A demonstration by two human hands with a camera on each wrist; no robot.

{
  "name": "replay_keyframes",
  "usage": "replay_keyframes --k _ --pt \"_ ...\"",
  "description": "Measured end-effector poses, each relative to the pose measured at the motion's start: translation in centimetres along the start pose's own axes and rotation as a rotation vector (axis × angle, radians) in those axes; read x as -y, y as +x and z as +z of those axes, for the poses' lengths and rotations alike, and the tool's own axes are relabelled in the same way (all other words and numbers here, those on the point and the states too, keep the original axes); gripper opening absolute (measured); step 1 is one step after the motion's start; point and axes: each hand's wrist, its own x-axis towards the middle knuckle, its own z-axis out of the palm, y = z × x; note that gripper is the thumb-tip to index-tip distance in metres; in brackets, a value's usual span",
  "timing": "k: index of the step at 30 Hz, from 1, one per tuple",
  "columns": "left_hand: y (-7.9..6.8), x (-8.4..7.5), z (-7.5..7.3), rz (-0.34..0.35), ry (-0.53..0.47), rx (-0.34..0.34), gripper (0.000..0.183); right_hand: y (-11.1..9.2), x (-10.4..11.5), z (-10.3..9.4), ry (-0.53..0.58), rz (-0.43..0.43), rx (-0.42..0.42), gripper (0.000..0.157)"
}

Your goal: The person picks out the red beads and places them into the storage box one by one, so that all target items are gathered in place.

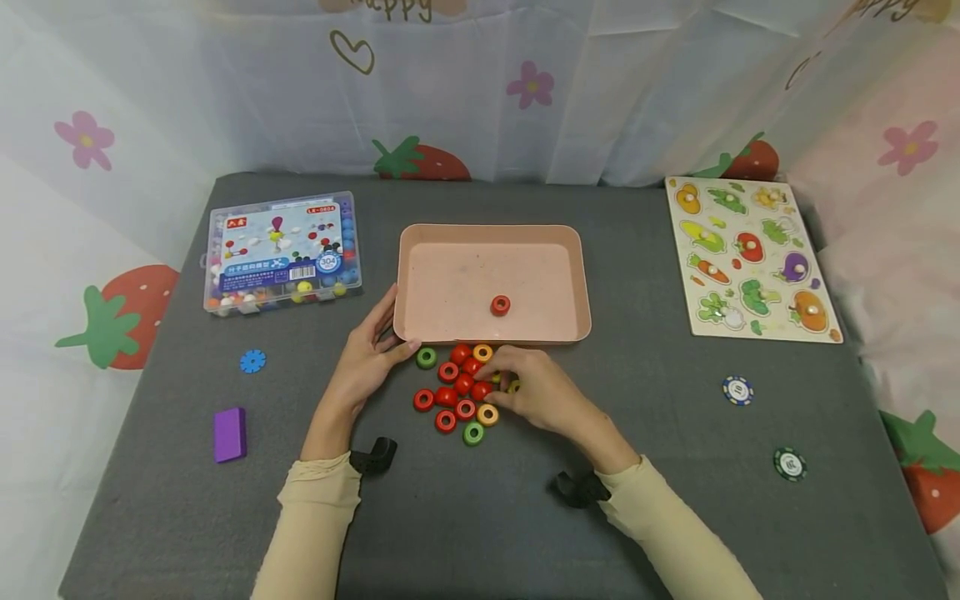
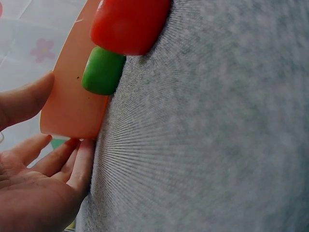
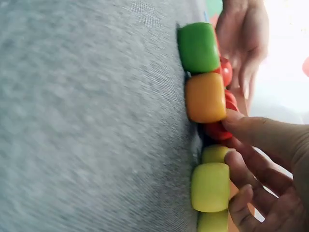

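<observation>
A shallow pink tray (image 1: 491,250) lies at mid-table with one red ring-shaped bead (image 1: 500,306) inside. At its front left corner my left hand (image 1: 363,362) holds it, thumb on the front side and fingers along the left side. Just in front of the tray sits a cluster of red, green, orange and yellow-green beads, among them a green bead (image 1: 473,433) and an orange bead (image 3: 205,98). Over the cluster's right side, my right hand (image 1: 536,392) pinches a red bead (image 1: 481,390) between thumb and forefinger. Its other fingers partly cover the yellow-green beads (image 3: 211,187).
A clear case of coloured balls (image 1: 281,254) stands back left. Below it lie a blue disc (image 1: 252,361) and a purple block (image 1: 229,434). To the right are a vegetable puzzle board (image 1: 750,258), a blue chip (image 1: 738,390) and a green chip (image 1: 790,464).
</observation>
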Motion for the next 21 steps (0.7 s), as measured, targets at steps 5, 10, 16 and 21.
replay_keyframes --k 5,10,16,21 --pt "0.0 0.0 0.0 0.0 -0.004 0.002 0.086 0.1 -0.1 -0.2 0.021 0.012 0.021 0.018" --pt "-0.1 0.0 0.0 -0.009 -0.008 -0.003 0.086 0.2 -0.1 -0.3 0.031 -0.004 0.044 0.018" --pt "-0.1 0.0 0.0 -0.007 -0.009 0.002 0.085 0.5 -0.4 -1.3 0.147 -0.057 -0.053 0.018" --pt "0.0 0.1 -0.1 -0.011 -0.009 0.0 0.085 1.4 -1.1 -3.8 0.199 -0.016 -0.247 0.018"
